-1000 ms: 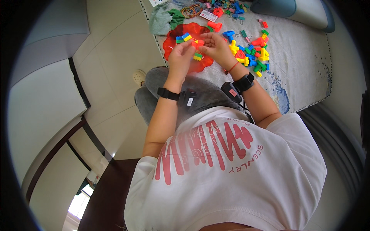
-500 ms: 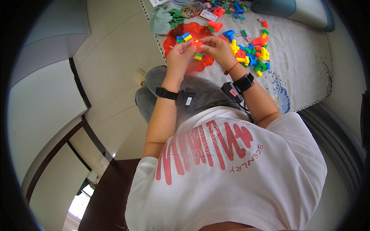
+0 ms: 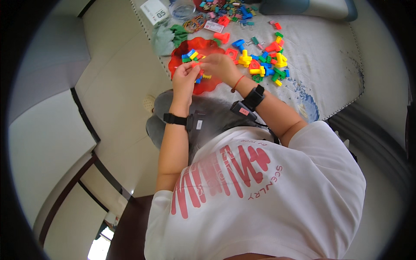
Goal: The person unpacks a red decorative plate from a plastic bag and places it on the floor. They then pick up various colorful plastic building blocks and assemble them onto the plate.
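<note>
My left hand (image 3: 184,81) pinches a small red plastic piece (image 3: 196,64) between thumb and fingers; its exact shape is partly hidden. Close beside it is my right hand (image 3: 222,68), fingers pointing toward the piece. Motion smears those fingertips, so I cannot see whether they grip it. Both hands are over a red dish (image 3: 210,87) with a scalloped rim. Blue, yellow and green toy bricks (image 3: 190,55) lie in the dish, some showing below the fingers.
Right of the dish lies a pile of coloured toy bricks and bolts (image 3: 268,63), with a red toy nut (image 3: 232,54) nearer. Beyond are rubber bands (image 3: 195,24), binder clips (image 3: 255,42), a green cloth (image 3: 164,41) and a white box (image 3: 154,11). A grey cushion-like shape (image 3: 312,8) borders the far side.
The view has shifted, so the dish and pile appear further left and slightly lower. My right fingers, earlier on the red piece with my left, are now blurred and slightly apart from my left fingertips.
</note>
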`<state>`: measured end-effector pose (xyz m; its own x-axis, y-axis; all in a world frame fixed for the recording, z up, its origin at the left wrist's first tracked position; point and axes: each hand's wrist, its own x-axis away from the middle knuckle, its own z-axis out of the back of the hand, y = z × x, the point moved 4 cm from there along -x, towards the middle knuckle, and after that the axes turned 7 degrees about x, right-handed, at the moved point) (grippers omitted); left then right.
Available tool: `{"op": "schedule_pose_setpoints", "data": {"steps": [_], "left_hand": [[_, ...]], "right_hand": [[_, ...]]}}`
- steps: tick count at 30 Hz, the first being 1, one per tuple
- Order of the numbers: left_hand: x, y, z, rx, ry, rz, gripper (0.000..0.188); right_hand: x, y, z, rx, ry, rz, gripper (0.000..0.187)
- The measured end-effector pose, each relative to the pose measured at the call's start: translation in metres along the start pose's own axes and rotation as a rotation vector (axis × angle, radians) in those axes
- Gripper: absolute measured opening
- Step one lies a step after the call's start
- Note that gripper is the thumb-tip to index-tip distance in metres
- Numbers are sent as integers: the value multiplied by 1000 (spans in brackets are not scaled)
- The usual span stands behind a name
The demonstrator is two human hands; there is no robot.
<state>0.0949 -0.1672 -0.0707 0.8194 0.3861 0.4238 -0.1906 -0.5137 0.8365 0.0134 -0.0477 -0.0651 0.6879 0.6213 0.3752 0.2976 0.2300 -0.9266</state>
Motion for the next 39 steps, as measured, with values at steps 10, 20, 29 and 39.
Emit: {"op": "schedule_pose_setpoints", "data": {"steps": [10, 20, 29, 39], "left_hand": [[-28, -25, 18, -206, 146, -154, 41], [-17, -12, 2, -376, 124, -146, 30], [-32, -32, 2, -378, 80, -77, 27], [-24, -21, -5, -279, 37, 3, 26]], "right_hand": [[-96, 33, 127, 790, 661, 198, 25], [-148, 30, 130, 1037, 580, 14, 53], [-132, 31, 133, 1098, 516, -30, 50], [-98, 24, 139, 1029, 552, 0, 29]]}}
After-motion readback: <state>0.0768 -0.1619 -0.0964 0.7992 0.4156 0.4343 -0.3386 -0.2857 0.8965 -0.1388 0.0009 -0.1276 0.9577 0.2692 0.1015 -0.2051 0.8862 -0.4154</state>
